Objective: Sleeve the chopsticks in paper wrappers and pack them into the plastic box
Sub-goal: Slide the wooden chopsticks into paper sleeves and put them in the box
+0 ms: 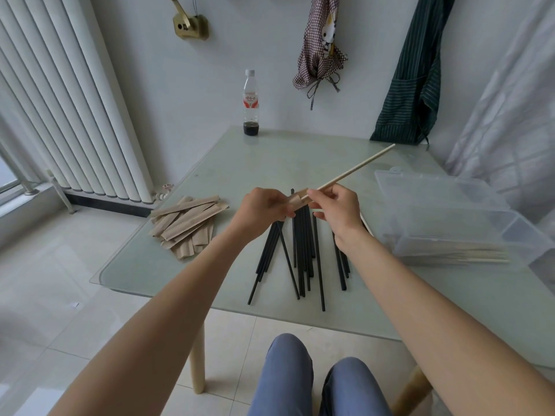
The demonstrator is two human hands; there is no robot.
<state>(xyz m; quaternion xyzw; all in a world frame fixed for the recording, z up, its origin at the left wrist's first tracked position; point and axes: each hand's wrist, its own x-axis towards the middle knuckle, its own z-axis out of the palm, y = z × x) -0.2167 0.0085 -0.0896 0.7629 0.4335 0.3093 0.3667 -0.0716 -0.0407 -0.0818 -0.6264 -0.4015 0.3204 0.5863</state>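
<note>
While the right hand's fingers [322, 196] pinch a pale, slender wooden chopstick [354, 168], the left hand's fingers [277, 202] curl around a flat tan paper wrapper [297, 201] at its tip. Beneath them, glossy black chopsticks [300, 250] fan across the frosted glass surface [180, 259]. Left lie creased wrappers [187, 223]; right sits a clear plastic box [450, 211].

Frosted pale-green glass surface [186, 265], smooth, slightly glossy. Brown kraft-paper wrappers [187, 223], matt. Black chopsticks [303, 250], smooth. Pale wooden chopstick [357, 166], matt. Clear plastic box [450, 217], glossy.
</note>
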